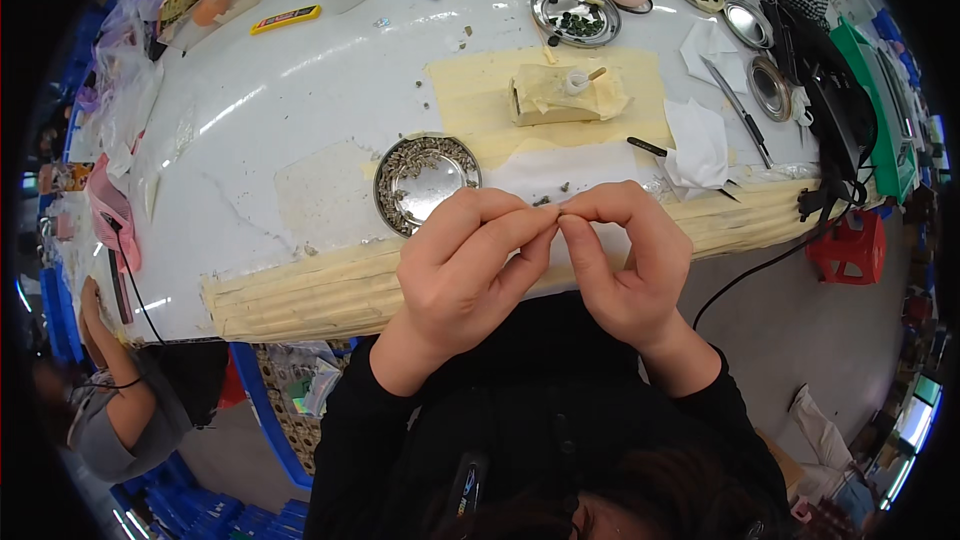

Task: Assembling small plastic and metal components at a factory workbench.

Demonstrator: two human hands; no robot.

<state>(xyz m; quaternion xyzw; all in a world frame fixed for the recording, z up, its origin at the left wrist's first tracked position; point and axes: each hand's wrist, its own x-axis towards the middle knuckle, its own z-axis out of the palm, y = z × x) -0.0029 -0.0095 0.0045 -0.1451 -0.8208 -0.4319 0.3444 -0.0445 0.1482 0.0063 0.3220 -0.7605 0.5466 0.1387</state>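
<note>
My left hand (470, 265) and my right hand (632, 258) meet fingertip to fingertip above the table's front edge. Both are closed in a pinch. Whatever lies between the fingertips is too small or hidden to name. Just beyond them, a small dark piece (564, 186) rests on a sheet of white paper (600, 162). Close to my left hand stands a round metal dish (428, 194), with many tiny greyish metal-looking pieces spread around its inside. Tweezers-like black tool (647, 147) lies beyond my right hand, by a folded white tissue (697, 140).
A tape-covered block (560, 112) carries a small white cup (576, 83) with a stick. Farther back sits a metal tray (540, 23) of dark green pieces. A pen (735, 105) lies at right, a yellow box (285, 20) at left. Another person's arm (120, 370) is at far left.
</note>
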